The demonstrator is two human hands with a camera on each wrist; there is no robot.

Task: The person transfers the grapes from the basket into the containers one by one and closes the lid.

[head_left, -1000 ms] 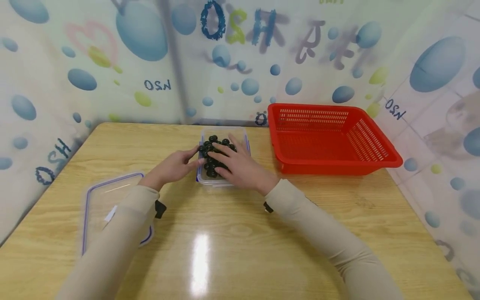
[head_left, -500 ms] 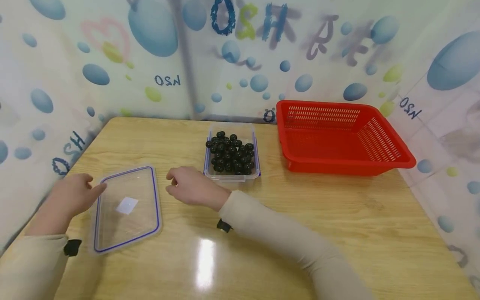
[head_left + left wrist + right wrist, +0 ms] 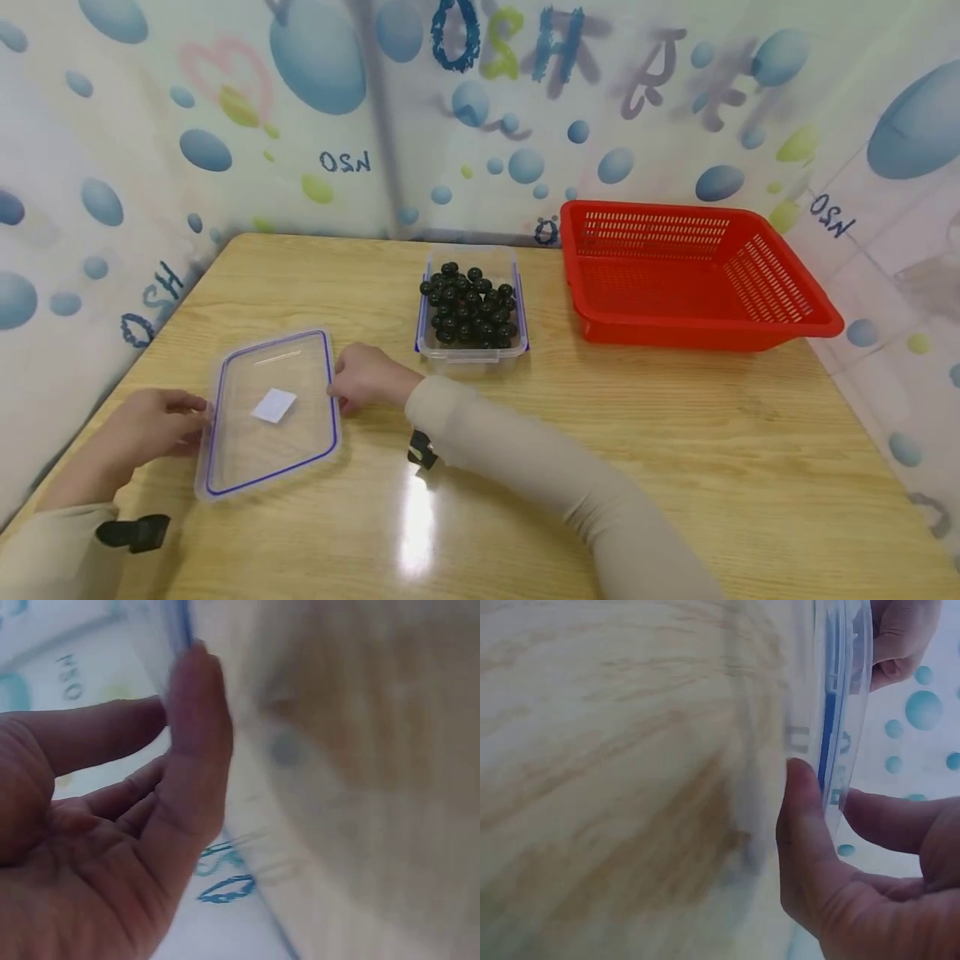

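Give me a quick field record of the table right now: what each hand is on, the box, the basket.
left hand: grips left edge of the clear plastic lid with blue seal
right hand: grips the lid's right edge
lid: flat on the wooden table, white label at its middle
clear plastic box: open, full of small dark round berries
red plastic basket: right of box, nothing visible in it

We see our right hand [image 3: 870, 892] with its thumb pressed against the edge of the clear lid [image 3: 838, 690], whose blue seal runs along the rim. Our other hand [image 3: 900, 637] shows at the lid's far edge. The wooden surface [image 3: 615, 780] is blurred beside it.
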